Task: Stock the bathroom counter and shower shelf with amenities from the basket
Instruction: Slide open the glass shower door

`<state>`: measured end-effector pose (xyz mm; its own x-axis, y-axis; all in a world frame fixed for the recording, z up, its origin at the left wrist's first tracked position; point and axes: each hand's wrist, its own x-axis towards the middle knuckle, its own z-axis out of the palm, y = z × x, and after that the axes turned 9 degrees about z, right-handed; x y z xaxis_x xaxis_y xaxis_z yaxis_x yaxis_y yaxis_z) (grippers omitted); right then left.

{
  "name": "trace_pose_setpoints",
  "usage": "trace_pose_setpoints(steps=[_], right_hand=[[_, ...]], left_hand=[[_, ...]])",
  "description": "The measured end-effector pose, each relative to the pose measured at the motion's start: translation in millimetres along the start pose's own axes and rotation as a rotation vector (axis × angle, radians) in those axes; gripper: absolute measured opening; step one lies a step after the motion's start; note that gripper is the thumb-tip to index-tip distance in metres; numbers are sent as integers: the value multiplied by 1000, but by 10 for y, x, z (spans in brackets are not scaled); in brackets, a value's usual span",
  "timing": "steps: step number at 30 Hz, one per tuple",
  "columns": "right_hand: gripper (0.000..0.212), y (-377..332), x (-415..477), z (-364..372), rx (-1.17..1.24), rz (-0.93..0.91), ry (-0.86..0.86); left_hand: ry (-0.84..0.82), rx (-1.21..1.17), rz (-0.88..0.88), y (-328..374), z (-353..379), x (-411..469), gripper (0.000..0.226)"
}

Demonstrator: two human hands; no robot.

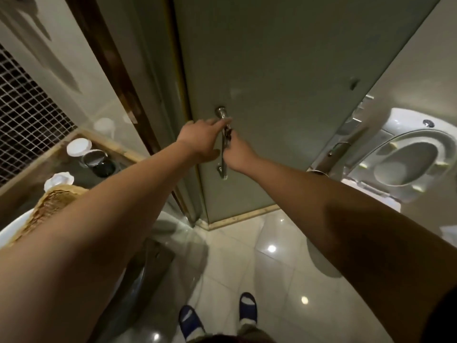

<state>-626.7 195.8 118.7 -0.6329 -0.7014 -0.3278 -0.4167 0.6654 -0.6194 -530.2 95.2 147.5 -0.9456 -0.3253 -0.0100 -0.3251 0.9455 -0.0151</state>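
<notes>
Both hands were on the metal handle (223,142) of the frosted shower door (272,95): the left hand (201,139) closed around its upper part, the right hand (237,154) gripping its middle. The wicker basket (49,206) stood on the tabletop (27,191) at the left, near white cups (78,147)

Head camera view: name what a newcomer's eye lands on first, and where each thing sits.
At centre, both bare arms stretch out to the chrome handle of the frosted glass shower door, the left hand and right hand each closing a grip on it. At the right edge a white toilet stands with its seat raised. At lower left a wicker basket rests on the counter by white-lidded cups.
</notes>
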Motion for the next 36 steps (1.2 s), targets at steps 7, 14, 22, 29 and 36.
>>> trace_pose_setpoints(steps=[7, 14, 22, 29, 36], right_hand=[[39, 125, 135, 91, 185, -49, 50], [21, 182, 121, 91, 114, -107, 161], [25, 569, -395, 133, 88, -141, 285], [26, 1087, -1096, 181, 158, 4, 390], [18, 1689, -1696, 89, 272, 159, 573]], left_hand=[[131, -143, -98, 153, 217, -5, 95], [270, -238, -105, 348, 438, -48, 89], [220, -420, 62, 663, 454, -433, 99], [80, -245, 349, 1159, 347, -898, 89], [321, -194, 711, 1287, 515, -1496, 41]])
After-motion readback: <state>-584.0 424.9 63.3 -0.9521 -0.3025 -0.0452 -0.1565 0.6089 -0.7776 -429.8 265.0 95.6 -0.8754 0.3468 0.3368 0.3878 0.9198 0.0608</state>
